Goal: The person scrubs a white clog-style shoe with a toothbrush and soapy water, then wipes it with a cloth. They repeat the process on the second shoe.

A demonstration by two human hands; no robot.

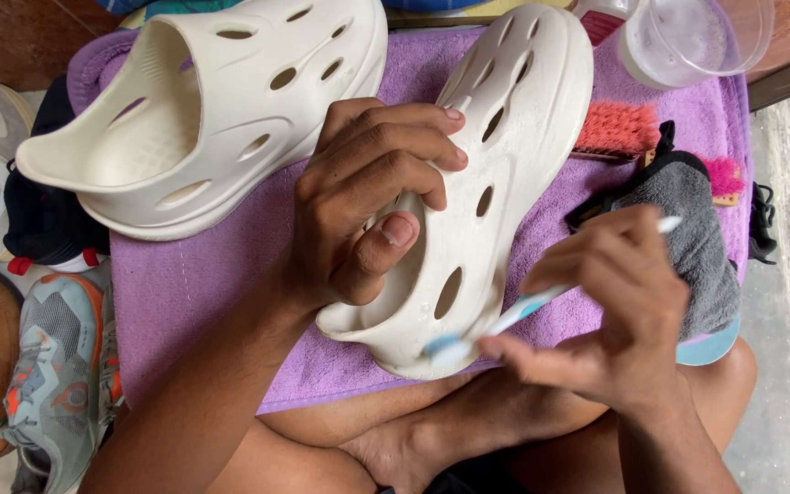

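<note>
My left hand [368, 192] grips a cream foam clog [505, 137] with oval holes, thumb inside its opening, fingers over the top. The clog rests on a purple towel [194, 284]. My right hand [610, 311] holds a white and blue toothbrush [514, 316]; its bristle head presses against the clog's heel edge near the bottom. A second matching cream clog [221, 101] lies on the towel at the upper left, untouched.
A grey cloth [688, 201] and a red-bristled brush [616, 128] lie at the towel's right side. A clear plastic cup [688, 37] stands at the top right. Several sneakers [61, 366] sit on the floor at the left. My crossed legs are below.
</note>
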